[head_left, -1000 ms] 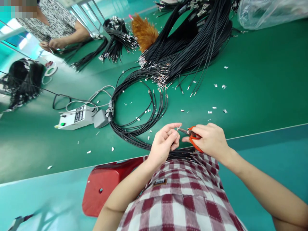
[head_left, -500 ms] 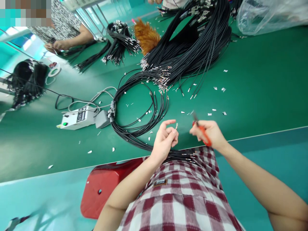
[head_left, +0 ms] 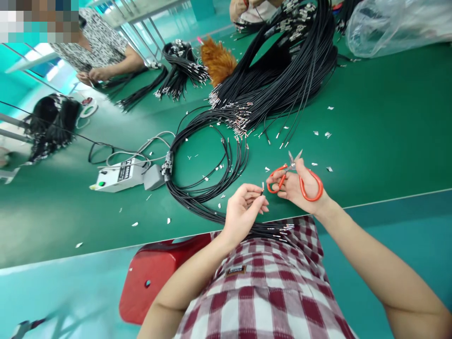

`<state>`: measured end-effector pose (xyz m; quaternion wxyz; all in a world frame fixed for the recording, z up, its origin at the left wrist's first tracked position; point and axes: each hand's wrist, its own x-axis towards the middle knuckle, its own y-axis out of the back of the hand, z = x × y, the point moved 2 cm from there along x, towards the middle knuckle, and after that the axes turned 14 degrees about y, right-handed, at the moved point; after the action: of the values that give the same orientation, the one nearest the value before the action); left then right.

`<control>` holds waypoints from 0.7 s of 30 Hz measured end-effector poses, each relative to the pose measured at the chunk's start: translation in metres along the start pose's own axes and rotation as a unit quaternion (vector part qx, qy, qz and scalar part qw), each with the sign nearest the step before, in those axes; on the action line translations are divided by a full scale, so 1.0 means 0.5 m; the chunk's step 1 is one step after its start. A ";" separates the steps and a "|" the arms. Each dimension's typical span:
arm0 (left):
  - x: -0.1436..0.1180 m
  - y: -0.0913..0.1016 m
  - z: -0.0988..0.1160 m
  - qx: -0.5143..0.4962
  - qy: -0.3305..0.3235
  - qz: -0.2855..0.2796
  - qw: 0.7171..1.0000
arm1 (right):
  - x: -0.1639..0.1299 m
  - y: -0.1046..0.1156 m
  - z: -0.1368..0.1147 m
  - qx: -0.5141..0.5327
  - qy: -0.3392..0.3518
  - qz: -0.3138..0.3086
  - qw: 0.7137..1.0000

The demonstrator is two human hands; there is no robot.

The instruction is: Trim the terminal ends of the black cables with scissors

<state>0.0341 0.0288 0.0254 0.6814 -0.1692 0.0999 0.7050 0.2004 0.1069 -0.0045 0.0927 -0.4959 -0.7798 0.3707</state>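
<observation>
Head view: left hand [head_left: 243,212] pinches the end of one black wire [head_left: 262,188] between thumb and forefinger, metal tip poking up just above the fingertips, at the near table edge. The other fingers are curled loosely, with nothing else visible in them. Right hand [head_left: 300,186] has the orange scissors [head_left: 294,175] looped on its fingers, blades parted and pointing up and away, just beside the wire tip but not touching it. Hand closed around the handles, blades cutting nothing right now.

The held wire seems to belong to the bundle of wire ends [head_left: 278,230] lying across the lap, over the plaid shirt [head_left: 261,287]. Those run back into the coiled loop of black wires [head_left: 205,169] on the green table [head_left: 388,141].

Progress, as a judgement: small silvery scraps [head_left: 319,134] dot the table near the hands and further out, so a fair number of ends look trimmed. The big heap of wires [head_left: 278,80] further back still carries metal tips, so plenty looks left. Can't tell which ends in the coil are finished.

Left of the coil: white box with a green button [head_left: 118,175], grey cables trailing off it. Orange feather duster [head_left: 219,59] behind. Clear plastic bag [head_left: 395,21] top right. Red stool [head_left: 158,278] under the table edge. Another person's hands [head_left: 90,75] work on wires at far left.
</observation>
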 end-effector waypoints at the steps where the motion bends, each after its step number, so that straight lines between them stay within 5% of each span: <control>1: 0.001 0.000 -0.001 0.004 0.001 0.004 1.000 | -0.001 -0.004 0.002 -0.017 -0.003 -0.012 1.000; 4: 0.001 0.004 0.000 0.079 -0.091 0.046 0.992 | 0.004 -0.005 0.004 -0.093 0.028 0.008 0.995; 8: -0.012 0.005 0.010 0.242 -0.266 0.118 0.926 | 0.020 0.000 0.019 -0.114 0.017 0.040 0.992; 14: -0.015 -0.001 0.019 0.289 -0.270 0.114 0.911 | 0.079 0.017 0.022 -0.077 -0.033 0.007 0.996; 16: -0.015 -0.002 0.020 0.282 -0.270 0.111 0.914 | 0.103 0.034 0.000 -0.095 0.035 0.076 0.992; 19: -0.015 0.000 0.019 0.288 -0.292 0.121 0.904 | 0.110 0.058 -0.045 -0.160 0.208 0.219 0.940; 21: -0.014 0.002 0.017 0.306 -0.318 0.129 0.888 | 0.096 0.058 -0.059 -0.191 0.232 0.218 0.928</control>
<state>0.0321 0.0253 0.0358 0.5976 0.2954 0.1102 0.7372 0.2123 0.1685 -0.0140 0.0913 -0.7345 -0.6649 0.1004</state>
